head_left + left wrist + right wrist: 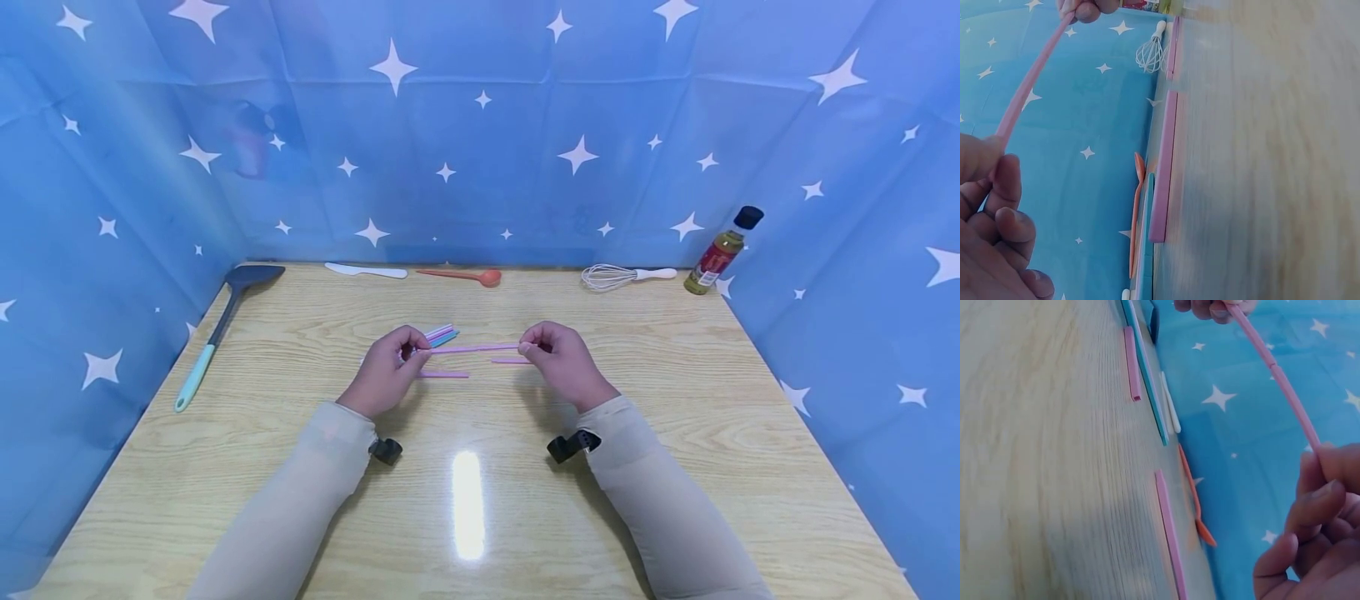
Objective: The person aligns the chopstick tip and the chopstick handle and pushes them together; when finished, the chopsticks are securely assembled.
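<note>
Between thumb and fingers, my left hand (386, 372) pinches one end of a thin pink stick (483, 347). My right hand (561, 360) pinches its other end, so the stick spans the two hands above the table. A seam shows partway along this stick (1274, 365) in the right wrist view, and it bends slightly there. Below lie two more pink sticks: one piece (448, 375) beside the left hand, another piece (510, 361) partly hidden behind the right hand. Behind the left hand is a group of blue, pink and white sticks (444, 336), partly covered by its fingers.
Along the table's back edge lie a white knife (367, 271), an orange spoon (489, 278) and a whisk (609, 277). A bottle (712, 260) stands at the back right corner. A dark spatula (198, 375) with a mint handle lies at the left edge. A blue starred curtain (480, 167) encloses the table.
</note>
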